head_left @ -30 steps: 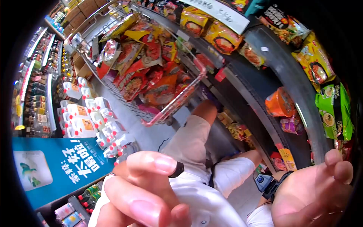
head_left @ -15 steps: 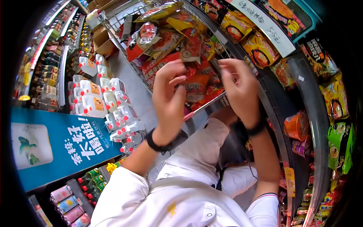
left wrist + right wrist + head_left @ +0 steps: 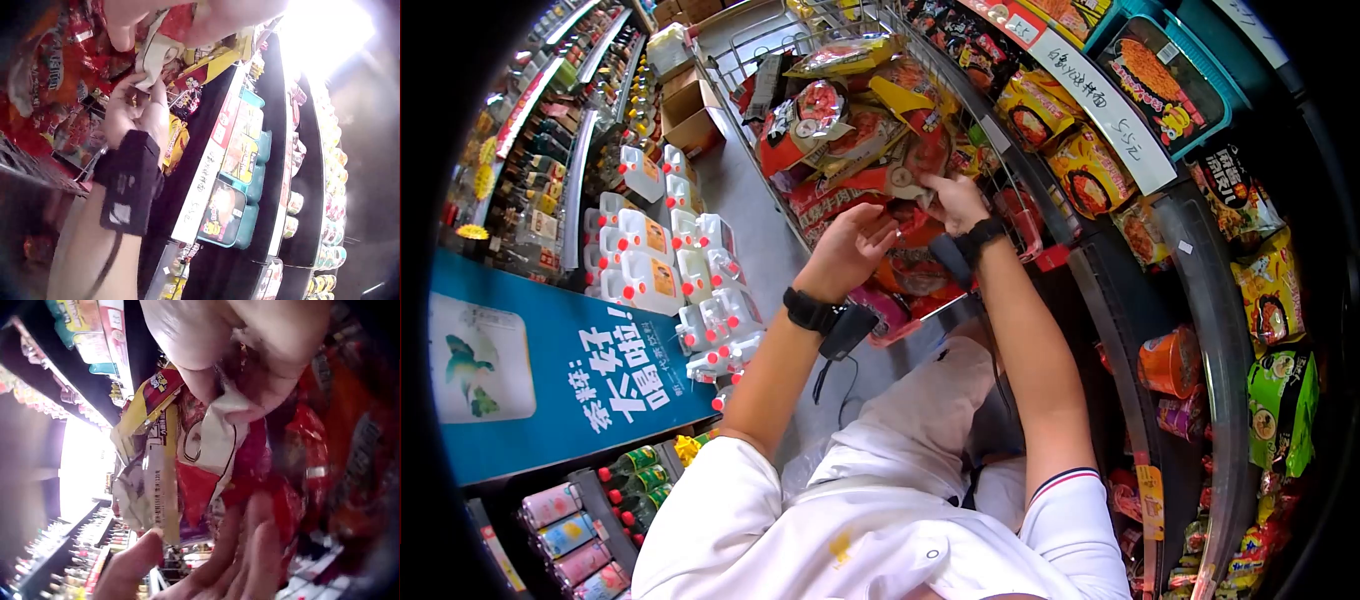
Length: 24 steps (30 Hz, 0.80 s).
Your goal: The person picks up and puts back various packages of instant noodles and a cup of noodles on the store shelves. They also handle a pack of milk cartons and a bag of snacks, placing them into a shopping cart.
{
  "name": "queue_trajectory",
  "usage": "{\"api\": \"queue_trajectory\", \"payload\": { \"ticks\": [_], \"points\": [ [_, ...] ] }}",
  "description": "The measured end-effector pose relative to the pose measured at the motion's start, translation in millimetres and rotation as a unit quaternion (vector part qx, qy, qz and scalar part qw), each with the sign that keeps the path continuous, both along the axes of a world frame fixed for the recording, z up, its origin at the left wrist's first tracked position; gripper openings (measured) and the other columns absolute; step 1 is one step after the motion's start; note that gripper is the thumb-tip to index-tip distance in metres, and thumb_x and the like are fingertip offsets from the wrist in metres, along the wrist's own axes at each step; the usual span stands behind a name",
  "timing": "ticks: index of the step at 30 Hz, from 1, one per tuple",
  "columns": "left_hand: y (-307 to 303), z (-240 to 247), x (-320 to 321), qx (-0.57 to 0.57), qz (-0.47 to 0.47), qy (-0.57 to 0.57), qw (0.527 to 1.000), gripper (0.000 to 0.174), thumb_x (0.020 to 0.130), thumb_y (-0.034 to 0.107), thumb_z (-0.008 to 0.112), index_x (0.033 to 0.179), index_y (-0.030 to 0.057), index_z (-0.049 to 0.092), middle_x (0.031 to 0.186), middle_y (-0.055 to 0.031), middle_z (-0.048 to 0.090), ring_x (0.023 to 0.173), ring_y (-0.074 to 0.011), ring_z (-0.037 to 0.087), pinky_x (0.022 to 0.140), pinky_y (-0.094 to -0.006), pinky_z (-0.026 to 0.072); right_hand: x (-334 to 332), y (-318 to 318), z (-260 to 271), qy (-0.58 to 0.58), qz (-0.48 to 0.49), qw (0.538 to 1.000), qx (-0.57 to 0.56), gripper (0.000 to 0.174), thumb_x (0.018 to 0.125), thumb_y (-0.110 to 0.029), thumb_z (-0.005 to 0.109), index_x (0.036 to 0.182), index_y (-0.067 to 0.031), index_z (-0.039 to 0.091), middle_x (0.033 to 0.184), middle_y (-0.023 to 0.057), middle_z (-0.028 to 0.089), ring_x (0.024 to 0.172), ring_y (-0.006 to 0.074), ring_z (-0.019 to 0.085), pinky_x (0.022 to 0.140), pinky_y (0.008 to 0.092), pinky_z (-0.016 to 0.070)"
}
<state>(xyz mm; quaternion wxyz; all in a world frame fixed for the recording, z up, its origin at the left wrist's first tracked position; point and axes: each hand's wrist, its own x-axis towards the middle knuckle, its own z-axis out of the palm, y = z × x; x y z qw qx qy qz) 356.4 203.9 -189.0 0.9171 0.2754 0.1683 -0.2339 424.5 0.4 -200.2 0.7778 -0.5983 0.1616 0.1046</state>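
Over a shopping cart (image 3: 920, 322) piled with instant noodle packets, my right hand (image 3: 956, 207) pinches the cream-coloured corner of a red and cream noodle packet (image 3: 209, 437). That corner is bunched between thumb and fingers in the right wrist view. My left hand (image 3: 852, 245) hovers beside it, low over the pile, with fingers loosely bent and nothing gripped. In the right wrist view, the left hand's fingers (image 3: 259, 550) lie in front of the red part of the packets. An orange-red noodle packet (image 3: 53, 69) lies close by in the cart.
Shelves of noodle packets (image 3: 1090, 172) run along the cart's right side, with an orange noodle cup (image 3: 1170, 362) lower down. White jugs with red caps (image 3: 648, 280) stand on the floor at left, behind a blue sign (image 3: 550, 370). A cardboard box (image 3: 692, 110) sits beyond them.
Both hands have moved from close to the camera forward and down into the cart. The right hand has taken hold of a noodle packet's corner.
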Motion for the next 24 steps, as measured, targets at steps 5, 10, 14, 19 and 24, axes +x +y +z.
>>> {"api": "queue_trajectory", "payload": {
  "ticks": [5,10,14,19,24],
  "points": [
    [-10,4,-10,0.032,-0.025,-0.045,0.998,0.032,0.101,0.031,0.064,0.12,0.005,0.063,0.118,-0.0091,0.066,0.108,-0.022,0.064,0.096,-0.0357,0.0543,-74,-4,10,0.006,0.026,0.992,0.127,0.019,0.094,-0.008,0.067,0.109,-0.0006,0.058,0.103,0.0099,0.068,0.092,0.0225,0.069,0.077,0.0401,0.0609],
    [-40,22,-59,0.139,-0.046,-0.1,0.984,0.027,0.1,0.021,0.065,0.116,0.0005,0.062,0.108,-0.0093,0.07,0.095,-0.0208,0.07,0.083,-0.038,0.0597,-165,-16,42,-0.005,0.007,0.998,0.069,0.038,0.095,-0.007,0.067,0.128,-0.0043,0.05,0.121,0.0103,0.064,0.107,0.0202,0.066,0.087,0.0367,0.0588],
    [-77,49,-98,0.227,-0.005,-0.128,0.965,0.04,0.096,0.012,0.069,0.128,0.0004,0.049,0.114,-0.0097,0.066,0.097,-0.0181,0.067,0.078,-0.0343,0.0585,-229,-41,54,-0.057,-0.035,0.998,-0.002,0.058,0.091,-0.009,0.073,0.139,-0.0033,0.041,0.124,0.0099,0.059,0.106,0.0182,0.065,0.087,0.0328,0.0577],
    [-106,72,-142,0.199,-0.097,-0.381,0.898,0.046,0.1,0.004,0.061,0.141,0.0012,0.04,0.132,-0.0088,0.057,0.118,-0.0177,0.059,0.097,-0.0315,0.05,-326,-104,45,-0.228,-0.229,0.903,-0.282,0.074,0.09,-0.012,0.077,0.15,-0.0055,0.035,0.137,0.0128,0.049,0.119,0.022,0.057,0.094,0.0353,0.0537],
    [-191,100,-196,0.15,-0.273,-0.539,0.782,0.06,0.093,-0.011,0.06,0.144,0.0017,0.032,0.139,-0.0121,0.05,0.128,-0.02,0.052,0.107,-0.0339,0.0434,-428,-147,104,-0.26,-0.331,0.816,-0.396,0.072,0.091,-0.013,0.075,0.151,-0.0039,0.036,0.139,0.0155,0.049,0.127,0.0284,0.052,0.101,0.0391,0.0488]
  ]
}}
